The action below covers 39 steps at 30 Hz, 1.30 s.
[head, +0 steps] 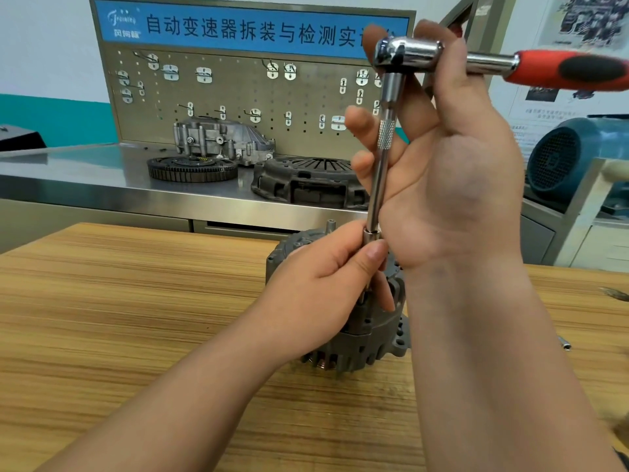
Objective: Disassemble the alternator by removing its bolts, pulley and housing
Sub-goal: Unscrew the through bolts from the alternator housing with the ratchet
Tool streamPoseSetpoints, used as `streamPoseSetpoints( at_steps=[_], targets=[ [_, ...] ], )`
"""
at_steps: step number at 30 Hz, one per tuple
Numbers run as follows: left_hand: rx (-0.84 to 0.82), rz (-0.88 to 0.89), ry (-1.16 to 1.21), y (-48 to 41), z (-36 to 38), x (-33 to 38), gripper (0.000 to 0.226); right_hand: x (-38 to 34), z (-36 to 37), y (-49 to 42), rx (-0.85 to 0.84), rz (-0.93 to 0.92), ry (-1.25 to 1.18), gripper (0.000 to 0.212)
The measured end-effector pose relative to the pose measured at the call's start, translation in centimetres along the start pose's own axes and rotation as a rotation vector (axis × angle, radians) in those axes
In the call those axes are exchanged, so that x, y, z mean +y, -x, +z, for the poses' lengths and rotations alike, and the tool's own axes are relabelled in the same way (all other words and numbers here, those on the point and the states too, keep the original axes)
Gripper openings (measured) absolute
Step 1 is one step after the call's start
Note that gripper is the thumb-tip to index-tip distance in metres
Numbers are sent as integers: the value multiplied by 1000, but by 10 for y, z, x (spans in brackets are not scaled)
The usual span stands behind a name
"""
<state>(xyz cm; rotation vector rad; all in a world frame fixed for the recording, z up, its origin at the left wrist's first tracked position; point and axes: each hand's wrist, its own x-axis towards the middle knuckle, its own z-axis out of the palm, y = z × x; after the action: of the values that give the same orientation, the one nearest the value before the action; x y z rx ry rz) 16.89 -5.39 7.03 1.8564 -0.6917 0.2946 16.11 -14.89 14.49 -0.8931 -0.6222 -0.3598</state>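
Wooden bench (136, 301), alternator (357, 349) upright.
My left hand (316, 294) pinches the socket (369, 238); right hand (452, 185) curls round the ratchet extension (383, 165).

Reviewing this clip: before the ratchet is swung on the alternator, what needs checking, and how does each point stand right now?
1. Alternator sits on the wooden table: ok.
2. Socket joined to the extension: ok; the left hand pinches it.
3. Socket seated on a bolt: cannot tell, the fingers hide it.
4. Right hand holds the ratchet at its head: ok.
5. Grip on the red handle for leverage: not ok, it is free.
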Motion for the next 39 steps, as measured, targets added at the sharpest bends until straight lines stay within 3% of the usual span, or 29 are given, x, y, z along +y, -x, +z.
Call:
streamPoseSetpoints(
  at_steps=[4,8,11,14,21,25,32,35,39],
  targets=[
    [3,-6,-21,-2,0,-1,26,-2,-2,0,-14,30,-65,21],
    [6,-9,-75,-2,1,-1,25,4,0,3,54,-209,202,11],
    [-5,-23,-42,-3,2,1,36,7,1,4,74,-369,380,9],
    [-10,-18,-26,-3,2,1,40,7,2,4,84,-289,276,15],
    [-33,5,-20,0,-2,0,24,-3,-5,-2,-4,36,-94,28],
    [-28,-11,-51,-1,-1,1,31,-1,-4,-1,17,-5,-68,22],
    [-19,-24,-93,-1,0,2,33,5,0,3,85,-375,415,14],
    [-24,-26,-53,-1,0,2,39,6,2,4,104,-287,313,14],
    [-31,5,-18,0,-2,-1,29,1,-1,0,77,-49,32,19]
  ],
)
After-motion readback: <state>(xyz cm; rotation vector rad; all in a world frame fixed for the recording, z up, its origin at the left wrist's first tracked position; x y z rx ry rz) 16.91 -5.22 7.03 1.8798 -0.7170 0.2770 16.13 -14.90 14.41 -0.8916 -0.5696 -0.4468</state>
